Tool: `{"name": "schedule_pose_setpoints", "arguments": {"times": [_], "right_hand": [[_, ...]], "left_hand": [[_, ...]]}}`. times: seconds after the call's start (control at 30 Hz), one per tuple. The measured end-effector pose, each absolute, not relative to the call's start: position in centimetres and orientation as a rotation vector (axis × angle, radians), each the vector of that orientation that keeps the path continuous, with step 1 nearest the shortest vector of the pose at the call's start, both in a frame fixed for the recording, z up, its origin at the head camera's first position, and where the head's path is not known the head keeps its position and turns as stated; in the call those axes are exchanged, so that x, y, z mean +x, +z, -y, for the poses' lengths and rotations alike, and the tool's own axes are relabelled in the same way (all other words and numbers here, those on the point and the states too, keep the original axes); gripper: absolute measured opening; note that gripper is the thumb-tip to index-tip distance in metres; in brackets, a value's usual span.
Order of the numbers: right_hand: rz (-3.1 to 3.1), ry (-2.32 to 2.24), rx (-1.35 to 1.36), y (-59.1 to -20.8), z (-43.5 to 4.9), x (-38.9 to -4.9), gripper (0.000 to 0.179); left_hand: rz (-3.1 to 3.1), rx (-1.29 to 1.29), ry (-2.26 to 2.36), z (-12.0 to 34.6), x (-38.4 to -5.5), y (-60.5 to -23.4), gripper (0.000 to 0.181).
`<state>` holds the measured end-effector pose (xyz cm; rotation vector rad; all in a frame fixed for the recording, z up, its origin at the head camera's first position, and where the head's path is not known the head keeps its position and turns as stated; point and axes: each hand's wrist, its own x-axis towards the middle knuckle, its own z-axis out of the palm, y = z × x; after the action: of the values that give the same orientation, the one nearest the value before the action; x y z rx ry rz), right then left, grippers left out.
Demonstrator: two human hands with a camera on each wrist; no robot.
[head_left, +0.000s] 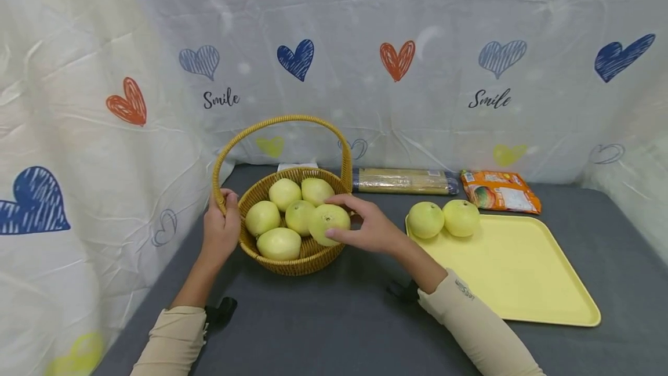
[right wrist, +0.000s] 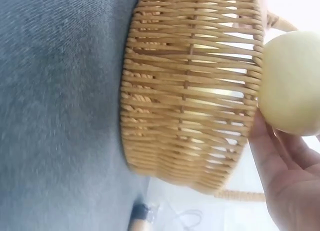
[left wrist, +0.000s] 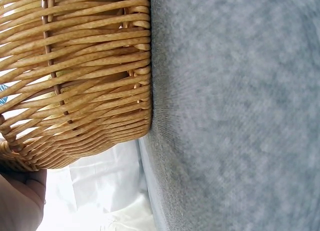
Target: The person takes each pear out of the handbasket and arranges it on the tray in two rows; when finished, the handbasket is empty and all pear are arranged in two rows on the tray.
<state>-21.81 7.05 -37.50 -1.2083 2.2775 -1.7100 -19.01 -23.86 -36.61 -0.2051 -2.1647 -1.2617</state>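
Observation:
A woven wicker basket [head_left: 292, 268] with a tall arched handle [head_left: 282, 119] stands on the grey table and holds several round, pale yellow-green fruits [head_left: 279, 243]. My left hand [head_left: 221, 225] grips the foot of the handle at the basket's left side; in the left wrist view only part of that hand [left wrist: 20, 201] shows. With thumb and fingers, my right hand [head_left: 370, 225] holds one pale yellow-green fruit [head_left: 330, 224] at the right of the basket. The right wrist view has this fruit [right wrist: 294, 83] at the rim, fingers against its side.
Right of the basket lies a yellow tray [head_left: 527, 271] with two similar fruits [head_left: 425, 219] at its far left corner. Behind are a long clear packet of what looks like noodles [head_left: 404, 181] and an orange packet [head_left: 501, 191]. A printed cloth [head_left: 355, 109] hangs along the back.

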Motion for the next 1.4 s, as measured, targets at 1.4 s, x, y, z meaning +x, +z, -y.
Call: {"name": "schedule_pose_setpoints", "arguments": {"times": [1.4], "right_hand": [[-2.762, -1.715, -1.139, -32.9, -26.3, -17.5, 0.062]], "left_hand": [[2.174, -0.212, -1.278, 24.4, -19.4, -37.2, 0.020]]}}
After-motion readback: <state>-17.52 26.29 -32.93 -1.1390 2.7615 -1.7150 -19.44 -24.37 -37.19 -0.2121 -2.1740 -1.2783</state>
